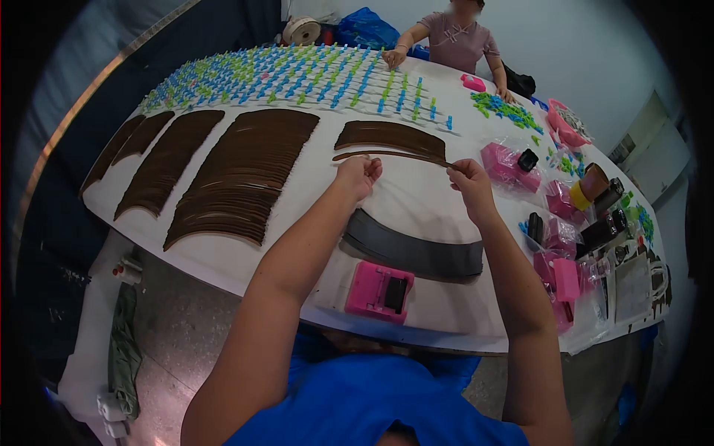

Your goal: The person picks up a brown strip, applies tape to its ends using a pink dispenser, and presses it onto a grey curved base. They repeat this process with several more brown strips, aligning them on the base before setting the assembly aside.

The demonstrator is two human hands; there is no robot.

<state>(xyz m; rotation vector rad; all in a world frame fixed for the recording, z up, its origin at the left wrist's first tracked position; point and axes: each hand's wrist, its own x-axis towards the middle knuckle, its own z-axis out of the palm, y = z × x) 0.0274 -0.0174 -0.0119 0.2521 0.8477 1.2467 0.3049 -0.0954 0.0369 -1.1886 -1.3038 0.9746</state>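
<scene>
Brown, one thin strip has one end pinched by the right hand, left hand curled, grip unclear.

Dim-ish indoor light, soft shadows on tabletop, heavy fisheye w/ blk vignette edges

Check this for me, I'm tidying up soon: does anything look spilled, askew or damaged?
Nothing looks clearly damaged. Untidiest is the right side of the table: loose blue and green pieces lie scattered, and pink blocks sit jumbled.

White table under probably brown strips.
</scene>
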